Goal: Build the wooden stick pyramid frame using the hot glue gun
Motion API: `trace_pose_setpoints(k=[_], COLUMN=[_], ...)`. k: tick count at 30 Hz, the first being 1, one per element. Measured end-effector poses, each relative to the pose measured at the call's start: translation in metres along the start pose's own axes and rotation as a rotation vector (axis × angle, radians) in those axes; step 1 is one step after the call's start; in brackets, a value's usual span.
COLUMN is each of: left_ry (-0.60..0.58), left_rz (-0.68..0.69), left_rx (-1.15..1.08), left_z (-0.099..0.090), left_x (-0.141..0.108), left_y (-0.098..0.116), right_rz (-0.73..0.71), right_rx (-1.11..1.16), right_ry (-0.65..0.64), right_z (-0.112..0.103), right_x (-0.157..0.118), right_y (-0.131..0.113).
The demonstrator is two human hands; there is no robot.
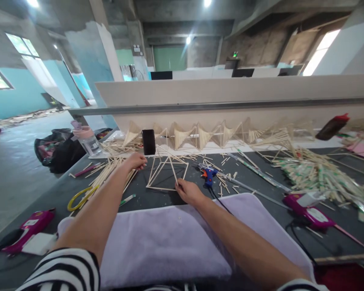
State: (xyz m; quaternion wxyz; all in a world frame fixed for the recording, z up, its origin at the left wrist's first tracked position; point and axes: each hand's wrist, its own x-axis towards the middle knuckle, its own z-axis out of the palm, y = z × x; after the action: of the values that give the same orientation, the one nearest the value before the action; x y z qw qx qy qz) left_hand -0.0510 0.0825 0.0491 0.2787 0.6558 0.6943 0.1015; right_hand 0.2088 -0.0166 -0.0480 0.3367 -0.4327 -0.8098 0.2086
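Observation:
A frame of thin wooden sticks [161, 188], with a rectangular base and sticks slanting up to a peak, stands on the dark table in front of me. My right hand [186, 191] grips its near right corner between thumb and fingers. Just left of the frame, my left hand [137, 161] is raised with its fingertips pinched together. Whatever those fingertips hold, if anything, is too small to make out. To the right of the frame lies a blue glue gun [210, 175], among short cut sticks. A dark phone [148, 142] stands upright behind the frame.
Several finished twisted stick models [204, 136] line the back panel. Loose sticks [109, 171] and yellow tape [79, 199] lie at left, by a bottle [91, 141]. Magenta tools [314, 212] rest either side of a lilac towel [166, 242]. A stick heap [312, 171] lies right.

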Motion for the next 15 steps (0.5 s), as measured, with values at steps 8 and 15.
trace_pose_setpoints(k=[8, 15], left_ry=[0.013, -0.076], left_rz=[-0.006, 0.084], left_rx=[0.180, 0.339], left_z=[0.039, 0.038], left_x=[0.015, -0.006], left_y=[0.012, 0.006], right_rz=[0.052, 0.051], right_rx=[0.211, 0.413], right_ry=[0.128, 0.172], right_z=[-0.007, -0.006], right_x=[0.004, 0.005], right_y=[0.019, 0.022])
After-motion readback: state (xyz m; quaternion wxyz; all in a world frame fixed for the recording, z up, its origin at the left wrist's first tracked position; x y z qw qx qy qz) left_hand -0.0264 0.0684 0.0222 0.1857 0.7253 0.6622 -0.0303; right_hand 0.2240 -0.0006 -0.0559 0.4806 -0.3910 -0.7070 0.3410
